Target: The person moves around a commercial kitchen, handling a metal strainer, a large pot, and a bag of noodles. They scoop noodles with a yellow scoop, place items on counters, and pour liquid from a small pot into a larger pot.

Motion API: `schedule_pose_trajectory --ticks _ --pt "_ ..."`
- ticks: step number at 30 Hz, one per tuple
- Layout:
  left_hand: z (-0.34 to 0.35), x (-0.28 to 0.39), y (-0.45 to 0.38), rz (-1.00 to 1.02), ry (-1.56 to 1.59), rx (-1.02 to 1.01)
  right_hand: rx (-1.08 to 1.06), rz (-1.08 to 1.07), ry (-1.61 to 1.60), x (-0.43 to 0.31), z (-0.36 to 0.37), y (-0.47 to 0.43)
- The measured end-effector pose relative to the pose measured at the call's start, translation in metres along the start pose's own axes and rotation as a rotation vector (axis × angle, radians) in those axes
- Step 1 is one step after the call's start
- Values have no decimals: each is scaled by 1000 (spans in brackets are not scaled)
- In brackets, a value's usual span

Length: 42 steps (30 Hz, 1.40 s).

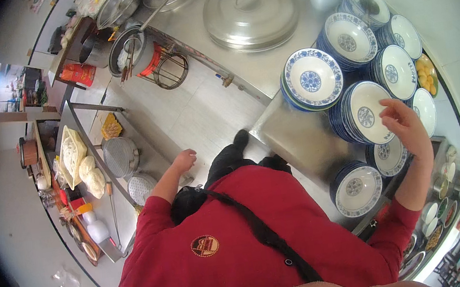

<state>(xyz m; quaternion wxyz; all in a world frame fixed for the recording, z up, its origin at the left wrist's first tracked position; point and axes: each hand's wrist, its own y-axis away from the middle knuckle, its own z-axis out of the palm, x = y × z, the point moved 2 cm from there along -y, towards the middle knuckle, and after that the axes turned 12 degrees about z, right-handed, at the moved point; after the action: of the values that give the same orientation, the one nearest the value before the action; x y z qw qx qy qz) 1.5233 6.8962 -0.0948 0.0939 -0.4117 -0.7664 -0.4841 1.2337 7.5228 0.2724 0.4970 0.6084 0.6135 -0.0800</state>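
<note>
My right hand [402,121] is over the right edge of a tall stack of blue-and-white patterned bowls [361,118], its fingers spread and slightly bent. Nothing is seen in its grasp, and whether the fingertips touch the top bowl cannot be told. More bowls of the same kind are piled around it: a stack [312,81] to the upper left, another stack [348,40] behind, and a lower stack [356,188] nearer my body. My left hand [184,161] hangs at my side above the floor, loosely curled, with no object visible in it.
A large round metal lid [250,15] covers part of the steel counter [182,25]. At upper left, a pot with utensils [130,52] stands near a wire stand [170,70]. The left steel table [113,216] holds a cream basket [71,155]; yellow food [426,76] sits behind the bowls.
</note>
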Motion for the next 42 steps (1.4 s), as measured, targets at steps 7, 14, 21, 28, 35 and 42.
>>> schedule_pose_trajectory --ticks 7,14,21,28,35,42 --pt "-40 -67 -20 79 -21 -136 -156 41 -60 -52 95 18" --pt "-108 -109 -62 2 257 -111 -158 79 -355 -71 279 -15" --pt "-163 -206 -119 -303 376 -367 -25 199 26 -36 460 -73" --pt "-183 -189 -163 -182 440 -496 7 478 289 60 519 -45" --pt "-160 -127 -181 -18 199 -433 -25 574 296 172 564 -17" --pt "-160 -98 -235 1200 -893 -679 219 1008 56 225 547 54"
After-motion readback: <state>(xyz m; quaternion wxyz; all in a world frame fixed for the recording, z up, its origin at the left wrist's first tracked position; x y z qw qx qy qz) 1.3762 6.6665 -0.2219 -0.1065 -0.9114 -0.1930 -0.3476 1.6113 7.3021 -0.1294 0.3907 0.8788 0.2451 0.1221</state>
